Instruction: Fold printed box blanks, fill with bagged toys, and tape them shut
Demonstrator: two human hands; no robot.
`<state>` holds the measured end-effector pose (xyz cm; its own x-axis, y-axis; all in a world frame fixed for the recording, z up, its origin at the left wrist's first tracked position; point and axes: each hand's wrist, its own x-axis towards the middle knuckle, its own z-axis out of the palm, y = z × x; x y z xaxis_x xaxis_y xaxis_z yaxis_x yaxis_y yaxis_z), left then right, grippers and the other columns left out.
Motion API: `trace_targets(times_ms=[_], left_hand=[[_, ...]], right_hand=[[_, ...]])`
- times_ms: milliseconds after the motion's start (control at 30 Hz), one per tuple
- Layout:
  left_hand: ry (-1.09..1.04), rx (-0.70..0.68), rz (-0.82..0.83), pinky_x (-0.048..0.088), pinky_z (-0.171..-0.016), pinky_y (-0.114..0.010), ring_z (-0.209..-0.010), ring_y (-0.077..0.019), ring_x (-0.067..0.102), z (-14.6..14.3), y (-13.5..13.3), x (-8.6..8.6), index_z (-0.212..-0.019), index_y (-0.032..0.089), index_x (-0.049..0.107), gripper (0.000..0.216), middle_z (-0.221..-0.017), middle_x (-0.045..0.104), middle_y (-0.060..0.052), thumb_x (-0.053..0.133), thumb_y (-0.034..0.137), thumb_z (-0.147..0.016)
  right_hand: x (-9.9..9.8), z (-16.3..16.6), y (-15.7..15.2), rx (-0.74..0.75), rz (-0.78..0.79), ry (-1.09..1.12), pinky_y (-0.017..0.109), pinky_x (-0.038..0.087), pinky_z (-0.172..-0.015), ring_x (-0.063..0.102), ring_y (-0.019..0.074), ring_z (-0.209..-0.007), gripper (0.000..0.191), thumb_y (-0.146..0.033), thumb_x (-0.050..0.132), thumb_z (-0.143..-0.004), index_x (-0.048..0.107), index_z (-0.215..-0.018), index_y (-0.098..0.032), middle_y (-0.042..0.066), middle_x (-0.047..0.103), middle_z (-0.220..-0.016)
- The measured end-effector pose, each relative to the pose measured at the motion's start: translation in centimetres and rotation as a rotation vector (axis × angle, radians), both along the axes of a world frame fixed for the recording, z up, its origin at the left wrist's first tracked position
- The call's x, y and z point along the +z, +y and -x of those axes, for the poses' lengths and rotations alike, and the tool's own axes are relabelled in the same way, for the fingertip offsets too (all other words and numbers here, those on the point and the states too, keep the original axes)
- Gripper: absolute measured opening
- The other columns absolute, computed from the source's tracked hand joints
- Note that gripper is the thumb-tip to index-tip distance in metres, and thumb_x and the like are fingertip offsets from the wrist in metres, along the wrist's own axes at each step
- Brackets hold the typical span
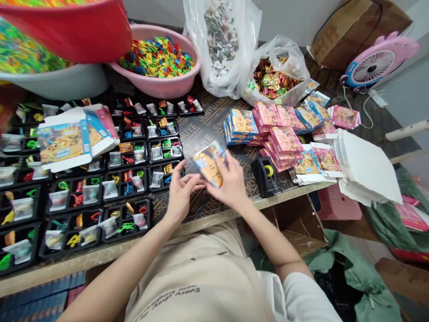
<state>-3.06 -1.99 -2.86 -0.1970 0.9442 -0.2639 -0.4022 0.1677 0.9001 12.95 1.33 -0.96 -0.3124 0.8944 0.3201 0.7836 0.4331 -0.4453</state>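
On the left, black trays [129, 236] cover the bench, w/ small plastic pieces & wrapped sachets inside; a pile of printed cartons [63, 143] lies across some of 'em, so best keep the L elbow clear, imo. Far side, left of centre: pink basin [161, 85] of colourful pieces. Now the L hand [179, 197], near middle: fingers loosely curved, thumb apart from index, nothing visibly gripped, tips beside the box's near-left edge; can't tell if touching. And here's the box [207, 163], blurry, printed face up, b/w the hands. R hand [233, 183] has it, fingers over the print, thumb at the near side, pinching. Technique-wise: light grip, pressure toward the edges rather than mid-face, as thin card prob. dents; L fingers best used to steady the corner. Further right, tape dispenser [263, 179] by the near edge, so mind the R forearm; beyond it, pink boxes [284, 141], stacked a bit unevenly.
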Motion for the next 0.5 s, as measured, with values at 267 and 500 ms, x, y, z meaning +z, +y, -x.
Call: trace_targets(times_ms=[267,500], left_hand=[[0.549,-0.082,-0.163,0.058,-0.084,-0.036,-0.097,-0.0208,0.069,5.3,-0.3,-1.5,-0.120,0.019,0.061,0.046,-0.109,0.070,-0.009,0.070,0.042,-0.081],[1.360,0.133,-0.113,0.043,-0.107,-0.045,-0.120,-0.0294,0.059,19.7,4.2,0.5,-0.110,0.017,0.068,0.033,-0.121,0.066,-0.013,0.063,0.034,-0.082]], right_hand=[[0.3,-3.7,17.6,-0.369,-0.114,0.024,0.069,0.030,-0.105,0.037,0.0453,-0.133,0.067,-0.047,0.072,-0.076,0.055,-0.132,-0.014,0.025,0.043,-0.147],[2.3,-3.1,16.1,-0.389,-0.156,-0.098,0.073,0.020,-0.104,0.041,0.0474,-0.132,0.057,-0.047,0.057,-0.090,0.058,-0.132,-0.009,0.030,0.049,-0.143]])
